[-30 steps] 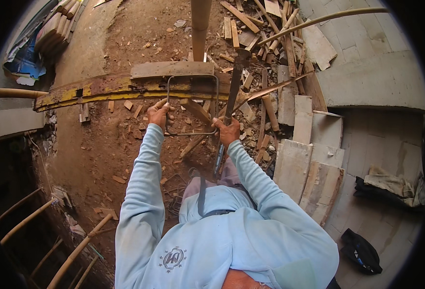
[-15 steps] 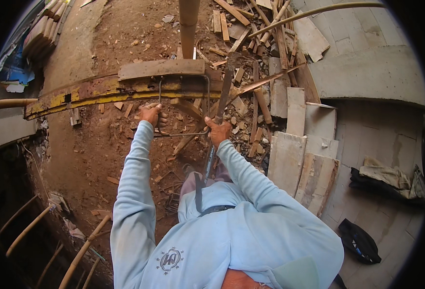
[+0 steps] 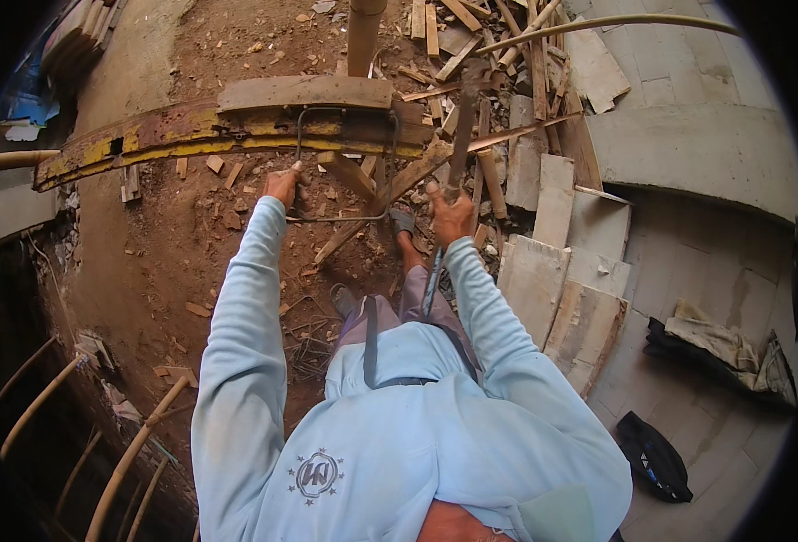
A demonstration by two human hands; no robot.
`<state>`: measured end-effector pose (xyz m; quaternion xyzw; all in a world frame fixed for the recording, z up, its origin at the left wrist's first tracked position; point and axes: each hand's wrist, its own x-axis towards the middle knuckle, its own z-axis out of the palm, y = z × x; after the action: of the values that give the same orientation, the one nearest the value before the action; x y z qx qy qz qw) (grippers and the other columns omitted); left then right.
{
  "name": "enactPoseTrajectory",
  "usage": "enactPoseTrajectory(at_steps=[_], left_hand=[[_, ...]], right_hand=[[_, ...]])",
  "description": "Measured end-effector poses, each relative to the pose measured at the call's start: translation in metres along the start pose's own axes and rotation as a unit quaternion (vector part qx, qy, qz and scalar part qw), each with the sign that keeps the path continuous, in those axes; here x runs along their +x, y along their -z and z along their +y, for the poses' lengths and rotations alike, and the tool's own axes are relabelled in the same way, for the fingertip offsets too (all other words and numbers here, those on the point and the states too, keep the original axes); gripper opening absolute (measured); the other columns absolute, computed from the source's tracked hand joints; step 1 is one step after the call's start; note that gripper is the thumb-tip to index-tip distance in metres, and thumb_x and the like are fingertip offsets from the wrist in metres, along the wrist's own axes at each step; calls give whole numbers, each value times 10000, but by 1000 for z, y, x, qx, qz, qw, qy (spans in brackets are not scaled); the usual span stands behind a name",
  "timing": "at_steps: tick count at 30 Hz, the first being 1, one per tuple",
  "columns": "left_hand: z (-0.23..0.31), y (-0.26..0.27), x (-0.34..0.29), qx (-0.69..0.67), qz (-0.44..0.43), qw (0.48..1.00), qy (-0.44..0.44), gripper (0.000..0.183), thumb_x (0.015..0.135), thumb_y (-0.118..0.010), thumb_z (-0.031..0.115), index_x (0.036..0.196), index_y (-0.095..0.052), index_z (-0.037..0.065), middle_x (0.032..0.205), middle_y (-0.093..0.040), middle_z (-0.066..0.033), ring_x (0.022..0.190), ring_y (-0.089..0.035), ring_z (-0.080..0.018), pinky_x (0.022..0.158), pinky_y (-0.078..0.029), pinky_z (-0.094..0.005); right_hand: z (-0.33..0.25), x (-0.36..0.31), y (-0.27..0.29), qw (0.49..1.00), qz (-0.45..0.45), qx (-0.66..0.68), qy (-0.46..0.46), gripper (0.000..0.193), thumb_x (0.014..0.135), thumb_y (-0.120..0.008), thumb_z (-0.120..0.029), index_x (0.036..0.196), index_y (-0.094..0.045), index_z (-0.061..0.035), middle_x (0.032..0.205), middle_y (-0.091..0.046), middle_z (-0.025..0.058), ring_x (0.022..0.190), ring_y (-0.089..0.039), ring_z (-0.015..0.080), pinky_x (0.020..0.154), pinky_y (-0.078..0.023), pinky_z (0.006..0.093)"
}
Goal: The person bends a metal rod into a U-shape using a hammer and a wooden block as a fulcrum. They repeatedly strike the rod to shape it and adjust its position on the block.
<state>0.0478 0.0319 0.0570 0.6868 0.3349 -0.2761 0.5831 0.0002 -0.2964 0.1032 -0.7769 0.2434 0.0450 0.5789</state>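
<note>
My left hand (image 3: 283, 185) is closed around the left side of a thin steel rod bent into a roughly rectangular loop (image 3: 337, 219). The loop's far side lies over a yellow, rusty beam (image 3: 173, 149), beside a short board (image 3: 304, 93) on top of it. My right hand (image 3: 451, 217), to the right of the loop and apart from it, grips a long flat rusty bar (image 3: 462, 149). Its far end is blurred by motion; a bluish end shows below the hand. The thumb points up along the bar.
A wooden post (image 3: 363, 41) rises beyond the beam. Scrap wood (image 3: 507, 81) and rubble lie at the far right. Several pale boards (image 3: 553, 203) are stacked beside my right arm. A black pouch (image 3: 654, 456) lies on the paving; bamboo poles (image 3: 137, 456) stand at lower left.
My right hand has moved right with the flat bar, away from the loop's near right corner. My left hand keeps hold of the loop. A sandalled foot now shows beneath it.
</note>
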Motion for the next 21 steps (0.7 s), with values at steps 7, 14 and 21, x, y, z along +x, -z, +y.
enactPoseTrajectory(at_steps=[7, 14, 21], left_hand=[[6, -2, -28, 91, -32, 994, 57, 913, 809, -337, 860, 982, -724, 51, 616, -648, -101, 503, -660, -237, 432, -448, -371], [12, 3, -35, 127, -30, 990, 54, 889, 832, -340, 835, 883, -726, 36, 615, -659, -128, 488, -659, -257, 389, -450, -343], [14, 3, -37, 132, -31, 989, 50, 896, 826, -351, 838, 848, -728, 26, 593, -649, -141, 460, -642, -235, 386, -444, -324]], right_hand=[[-40, 43, 105, 952, -118, -217, 179, 417, 910, -656, -440, 919, -537, -41, 756, -640, 122, 682, -638, 276, 631, -486, 394], [-8, 74, 129, 817, -184, -491, 241, 363, 890, -655, -378, 972, -529, -47, 896, -676, 197, 823, -662, 398, 730, -527, 466], [21, 110, 144, 788, -192, -525, 258, 350, 907, -631, -397, 1009, -555, -71, 896, -666, 204, 814, -642, 425, 720, -502, 482]])
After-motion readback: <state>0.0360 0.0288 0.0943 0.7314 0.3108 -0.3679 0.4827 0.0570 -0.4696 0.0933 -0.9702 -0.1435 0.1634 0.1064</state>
